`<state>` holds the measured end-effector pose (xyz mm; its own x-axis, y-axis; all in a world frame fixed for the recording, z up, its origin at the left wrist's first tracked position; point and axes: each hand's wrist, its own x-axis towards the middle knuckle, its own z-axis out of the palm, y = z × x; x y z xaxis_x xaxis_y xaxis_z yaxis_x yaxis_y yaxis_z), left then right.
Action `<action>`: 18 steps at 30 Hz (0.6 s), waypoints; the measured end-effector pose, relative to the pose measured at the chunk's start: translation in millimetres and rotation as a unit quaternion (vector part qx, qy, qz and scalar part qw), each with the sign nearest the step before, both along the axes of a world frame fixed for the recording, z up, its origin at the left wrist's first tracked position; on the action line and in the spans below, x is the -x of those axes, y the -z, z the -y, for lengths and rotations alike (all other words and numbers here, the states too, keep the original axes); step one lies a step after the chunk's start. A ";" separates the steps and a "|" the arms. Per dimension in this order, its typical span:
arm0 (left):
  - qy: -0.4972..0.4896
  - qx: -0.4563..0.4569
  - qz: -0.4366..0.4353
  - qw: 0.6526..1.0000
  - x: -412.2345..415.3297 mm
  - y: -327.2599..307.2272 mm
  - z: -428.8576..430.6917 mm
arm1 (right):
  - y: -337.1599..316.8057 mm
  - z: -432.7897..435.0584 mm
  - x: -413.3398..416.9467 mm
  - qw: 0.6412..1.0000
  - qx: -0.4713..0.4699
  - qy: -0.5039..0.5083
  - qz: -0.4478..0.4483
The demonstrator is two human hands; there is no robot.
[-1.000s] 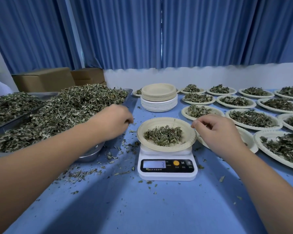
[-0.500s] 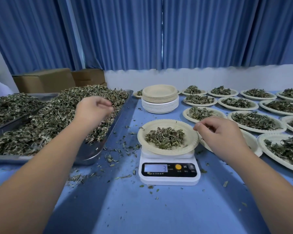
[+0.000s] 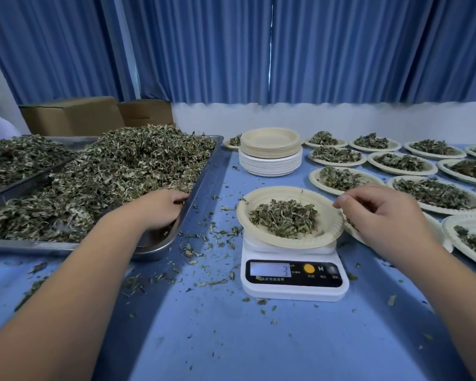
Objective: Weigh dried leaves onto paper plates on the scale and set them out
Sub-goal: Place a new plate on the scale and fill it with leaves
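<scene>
A white scale [image 3: 294, 281] stands mid-table and its display shows 3. On it sits a paper plate [image 3: 327, 236] with a small heap of dried leaves [image 3: 283, 218]. A metal tray [image 3: 204, 177] heaped with loose dried leaves [image 3: 121, 171] lies to the left. My left hand [image 3: 160, 209] is down in the tray's near right corner, fingers curled into the leaves there. My right hand [image 3: 382, 215] hovers at the plate's right rim with fingers curled and thumb tip just above the rim; nothing shows in it.
A stack of unused plates [image 3: 270, 152] stands behind the scale. Several filled plates [image 3: 401, 162] cover the table's right side. A second leaf tray [image 3: 17, 158] and cardboard boxes [image 3: 72, 115] are at the far left. Leaf crumbs litter the blue tabletop [image 3: 231, 339].
My left hand went from beside the plate up over the leaf heap, then down into the tray's near right corner. My right hand has stayed at the plate's right rim.
</scene>
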<state>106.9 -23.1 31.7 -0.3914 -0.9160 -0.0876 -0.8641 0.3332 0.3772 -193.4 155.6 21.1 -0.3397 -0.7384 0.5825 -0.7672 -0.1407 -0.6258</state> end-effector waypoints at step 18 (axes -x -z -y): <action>0.022 0.009 0.063 0.998 -14.1 5.6 -7.9 | -2.0 -2.8 -5.2 1.000 -0.005 -0.005 -0.013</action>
